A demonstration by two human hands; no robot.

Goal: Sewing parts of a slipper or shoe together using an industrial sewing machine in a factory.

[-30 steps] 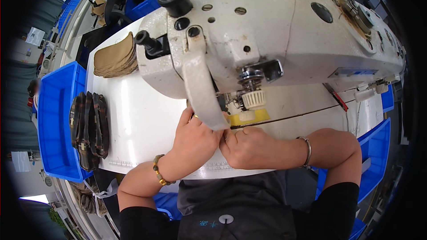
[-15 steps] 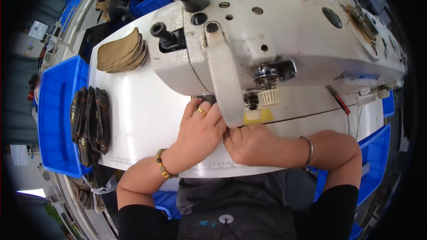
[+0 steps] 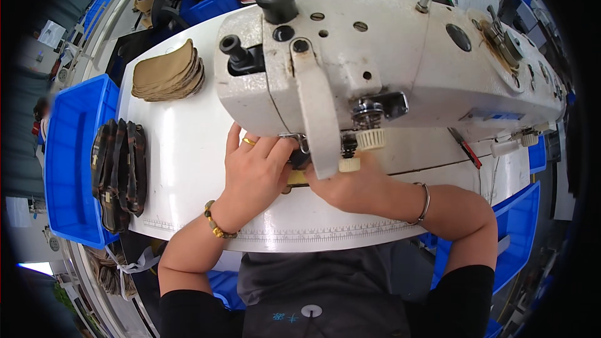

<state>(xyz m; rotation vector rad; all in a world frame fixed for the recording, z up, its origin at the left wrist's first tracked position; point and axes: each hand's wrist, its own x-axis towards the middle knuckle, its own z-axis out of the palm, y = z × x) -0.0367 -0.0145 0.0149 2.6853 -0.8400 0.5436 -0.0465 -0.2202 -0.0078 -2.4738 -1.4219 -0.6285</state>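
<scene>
A white sewing machine (image 3: 350, 56) reaches across the table from the right, its head above my hands. My left hand (image 3: 255, 166) lies by the left side of the needle area, fingers stretched forward; some fingertips pass under the machine head out of sight. My right hand (image 3: 350, 184) is curled close to the right of it, its fingertips hidden behind the white lever (image 3: 318, 119). What they hold, if anything, does not show. A small dark part (image 3: 299, 159) and a yellow strip (image 3: 296, 179) show between the hands.
A stack of tan fabric pieces (image 3: 164, 75) lies at the far left. Dark plaid pieces (image 3: 119, 169) hang over the edge of a blue bin (image 3: 72, 163). Red-handled tool (image 3: 466, 150) lies right of the machine. A ruler scale (image 3: 325, 235) runs along the near table edge.
My left hand has shifted left and its fingers reach further forward. My right hand has moved slightly forward, covering the yellow area seen before. The whole view has shifted a little.
</scene>
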